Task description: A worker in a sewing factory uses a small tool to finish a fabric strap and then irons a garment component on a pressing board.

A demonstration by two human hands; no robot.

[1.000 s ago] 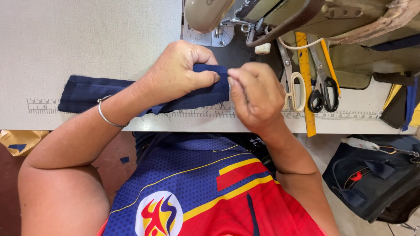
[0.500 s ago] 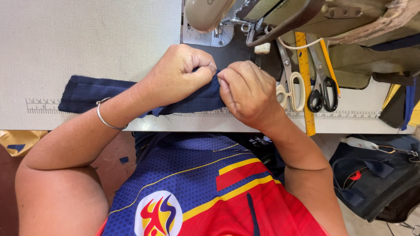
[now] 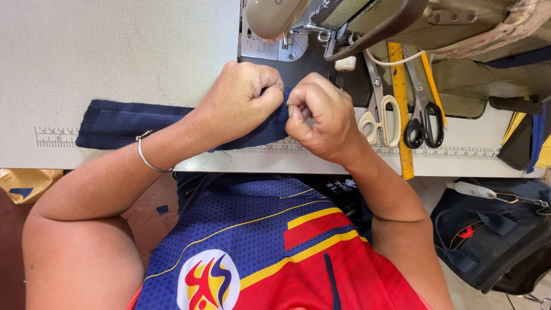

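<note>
Two fists meet at one spot: my left hand and right hand are both curled tight, thumbs and fingertips pinching the near end of a long strip of dark navy ribbed fabric, knuckle to knuckle. I judge the grip is that close because the work is on a small edge or fold, which needs both hands pinching almost together. The strip lies flat on the pale grey sewing table, its long axis running left to right along the printed ruler on the front edge, its free end pointing left and its held end just in front of the cream sewing machine head. White-handled scissors, black-handled scissors and a yellow ruler lie right of my right hand, within reach but untouched.
</note>
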